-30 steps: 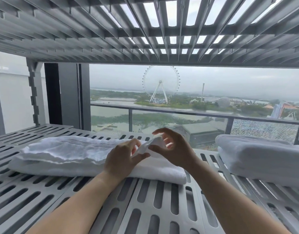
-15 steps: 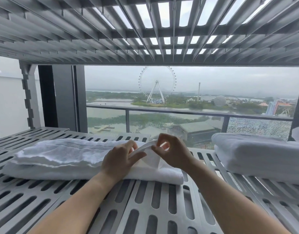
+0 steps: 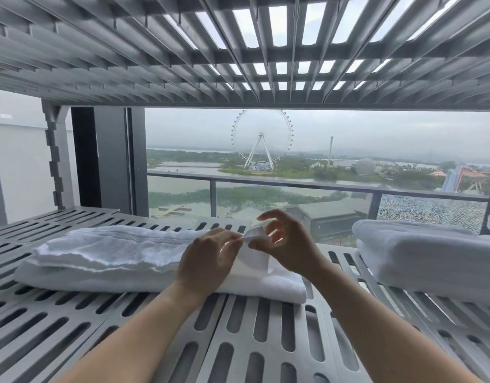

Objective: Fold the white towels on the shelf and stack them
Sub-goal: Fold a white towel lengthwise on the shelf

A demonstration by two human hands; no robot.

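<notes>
Towel-folding is under way on a grey slotted shelf, seen from the 1 head view. A long white towel lies flat on the shelf, folded lengthwise. It runs from the left side to about the middle, and a rumpled upper layer covers its left part.

At its right end a small white flap stands up off the cloth. Whether it is a label or a corner of the towel cannot be told.

The left hand rests over the towel with its back to the camera. Its thumb and forefinger pinch the flap's left edge.

The right hand meets it from the other side. Thumb and forefinger nip the flap, while the other fingers arch loosely above it and touch nothing. The 2 hands are almost fingertip to fingertip, and both bare forearms reach in from the bottom of the view.

Well apart on the shelf's right side sits a folded white pile, thick and smooth. Its right end is cut off by the frame, and the number of towels in it is not clear.

An upper shelf of the same slotted grey spans the top of the view, with light coming through its slots.

Behind the shelving is a window. Through it show a balcony railing, water, greenery and a Ferris wheel under a hazy sky.
</notes>
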